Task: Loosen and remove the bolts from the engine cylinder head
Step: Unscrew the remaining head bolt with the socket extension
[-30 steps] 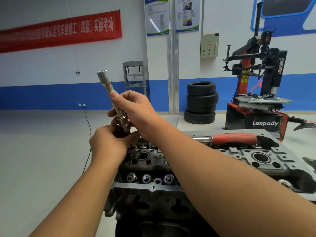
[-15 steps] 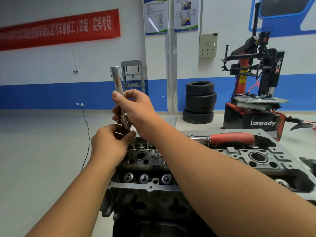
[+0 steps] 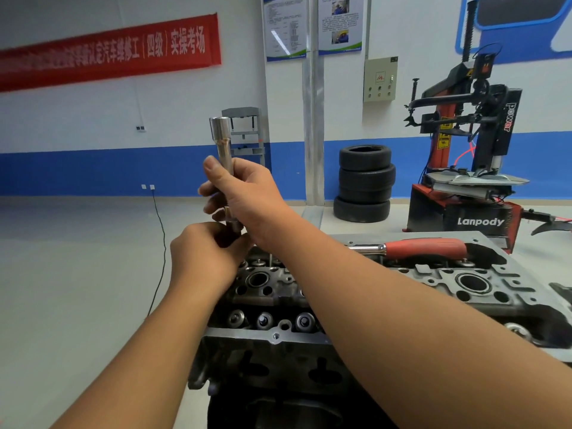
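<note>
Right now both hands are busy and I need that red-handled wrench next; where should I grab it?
Grip the red-handled ratchet wrench around its red grip, coming from above: it lies flat on the grey metal cylinder head, grip exposed, steel shank pointing left.

socket extension (image 3: 223,150) base hidden by hands, red banner (image 3: 108,51) text blurred

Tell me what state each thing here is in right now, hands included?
Right hand: grips the extension bar, nearly upright.
Left hand: fingers curled at the bar's lower end; what they hold is hidden.
Extension bar: raised above the engine, wide end up.
Ratchet wrench: lying unused on the cylinder head.
Cylinder head: uncovered, valve springs exposed.
Tires: stacked.
</note>
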